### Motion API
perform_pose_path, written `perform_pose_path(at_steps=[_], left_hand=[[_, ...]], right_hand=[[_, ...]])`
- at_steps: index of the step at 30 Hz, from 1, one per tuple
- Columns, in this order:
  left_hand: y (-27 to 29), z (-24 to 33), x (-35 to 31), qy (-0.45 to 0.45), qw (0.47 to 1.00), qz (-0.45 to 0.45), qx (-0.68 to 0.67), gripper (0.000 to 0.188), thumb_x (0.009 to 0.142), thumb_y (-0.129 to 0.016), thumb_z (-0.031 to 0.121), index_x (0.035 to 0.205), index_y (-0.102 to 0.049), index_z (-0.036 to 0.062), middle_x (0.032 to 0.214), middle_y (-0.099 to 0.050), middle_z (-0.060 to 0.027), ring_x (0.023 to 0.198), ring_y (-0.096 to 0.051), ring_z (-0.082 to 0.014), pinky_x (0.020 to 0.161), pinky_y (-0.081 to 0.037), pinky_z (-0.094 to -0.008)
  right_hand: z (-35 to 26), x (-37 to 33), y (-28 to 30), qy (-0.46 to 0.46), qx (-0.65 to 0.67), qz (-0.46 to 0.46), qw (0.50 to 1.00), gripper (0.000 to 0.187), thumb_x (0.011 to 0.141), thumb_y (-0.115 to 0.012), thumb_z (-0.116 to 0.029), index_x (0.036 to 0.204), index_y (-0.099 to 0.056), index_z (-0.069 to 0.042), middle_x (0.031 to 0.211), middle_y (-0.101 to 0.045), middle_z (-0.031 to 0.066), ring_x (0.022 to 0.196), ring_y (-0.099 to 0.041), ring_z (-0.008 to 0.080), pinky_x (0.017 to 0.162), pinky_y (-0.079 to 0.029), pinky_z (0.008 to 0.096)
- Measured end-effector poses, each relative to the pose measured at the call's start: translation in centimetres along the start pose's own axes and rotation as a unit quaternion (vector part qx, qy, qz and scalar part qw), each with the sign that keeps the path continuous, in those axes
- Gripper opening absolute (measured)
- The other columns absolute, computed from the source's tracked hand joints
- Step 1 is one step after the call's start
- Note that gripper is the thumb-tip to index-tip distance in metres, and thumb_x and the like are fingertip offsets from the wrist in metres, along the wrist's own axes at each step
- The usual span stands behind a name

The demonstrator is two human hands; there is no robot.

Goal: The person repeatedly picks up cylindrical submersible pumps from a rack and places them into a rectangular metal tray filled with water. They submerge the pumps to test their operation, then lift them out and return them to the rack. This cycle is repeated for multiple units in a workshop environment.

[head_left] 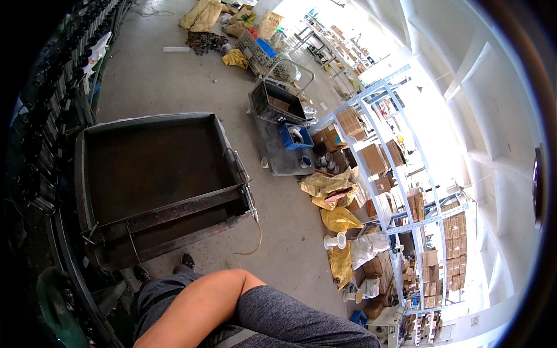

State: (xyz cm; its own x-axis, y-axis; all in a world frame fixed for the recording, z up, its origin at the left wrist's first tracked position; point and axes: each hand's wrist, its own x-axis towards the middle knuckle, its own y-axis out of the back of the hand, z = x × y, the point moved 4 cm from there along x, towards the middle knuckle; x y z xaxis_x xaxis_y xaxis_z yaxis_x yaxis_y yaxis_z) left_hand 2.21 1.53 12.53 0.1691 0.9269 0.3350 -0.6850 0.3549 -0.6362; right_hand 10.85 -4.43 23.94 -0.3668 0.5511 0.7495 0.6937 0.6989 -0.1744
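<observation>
At the lower left, my left hand (pixel 58 304) appears in a dark green glove, beside a long row of black parts (pixel 55 104) on a rack. Shadow and blur hide its fingers, so what it holds, if anything, cannot be made out. My bare right forearm (pixel 191 307) folds back across my body from the bent elbow. The right hand itself lies outside the picture. In front of my feet stands a large rusty steel tray (pixel 156 217) with a raised rim. A slim metal tool (pixel 250 200) with a thin yellowish hose (pixel 259 238) hangs at its right side.
Beyond the tray, a flat trolley (pixel 275 153) carries a black crate (pixel 278 104) and a blue bin (pixel 296 137). Yellow sacks (pixel 339 220) and white spools (pixel 335 241) lie along the right. Blue-grey shelving (pixel 400 174) with cardboard boxes stands behind them.
</observation>
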Motion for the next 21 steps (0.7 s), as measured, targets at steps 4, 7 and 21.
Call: perform_pose_path(at_steps=[4, 7, 21], left_hand=[[-0.5, 1.4, 0.4, -0.018, 0.999, 0.005, -0.044, 0.077, 0.105, -0.025, 0.061, 0.151, -0.042, 0.0017, 0.142, -0.056, -0.0219, 0.132, -0.054, -0.0352, 0.115, -0.038, -0.0489], [-0.7, 3.6, 0.8, -0.037, 0.996, 0.009, -0.078, 0.08, 0.105, -0.022, 0.064, 0.152, -0.041, 0.002, 0.143, -0.055, -0.0226, 0.134, -0.053, -0.0363, 0.117, -0.037, -0.05], [-0.7, 3.9, 2.3, 0.03, 0.997, 0.007, -0.077, 0.088, 0.102, -0.018, 0.074, 0.142, -0.051, 0.0015, 0.138, -0.06, -0.0246, 0.13, -0.056, -0.0406, 0.116, -0.038, -0.0545]], right_hand=[[1.0, 0.1, 0.4, -0.019, -0.013, -0.016, 1.0, 0.031, 0.089, -0.072, -0.017, 0.116, -0.065, -0.003, 0.111, -0.065, 0.0124, 0.1, -0.065, 0.0258, 0.084, -0.055, 0.0381], [2.8, -0.6, 1.1, -0.035, -0.005, -0.001, 0.999, 0.031, 0.088, -0.073, -0.016, 0.115, -0.065, -0.003, 0.112, -0.065, 0.0123, 0.101, -0.064, 0.0256, 0.084, -0.054, 0.0383], [4.0, -6.2, 5.0, -0.303, -0.122, 0.174, 0.929, 0.028, 0.087, -0.073, 0.005, 0.113, -0.065, -0.001, 0.107, -0.066, 0.0088, 0.092, -0.069, 0.0188, 0.079, -0.057, 0.0315]])
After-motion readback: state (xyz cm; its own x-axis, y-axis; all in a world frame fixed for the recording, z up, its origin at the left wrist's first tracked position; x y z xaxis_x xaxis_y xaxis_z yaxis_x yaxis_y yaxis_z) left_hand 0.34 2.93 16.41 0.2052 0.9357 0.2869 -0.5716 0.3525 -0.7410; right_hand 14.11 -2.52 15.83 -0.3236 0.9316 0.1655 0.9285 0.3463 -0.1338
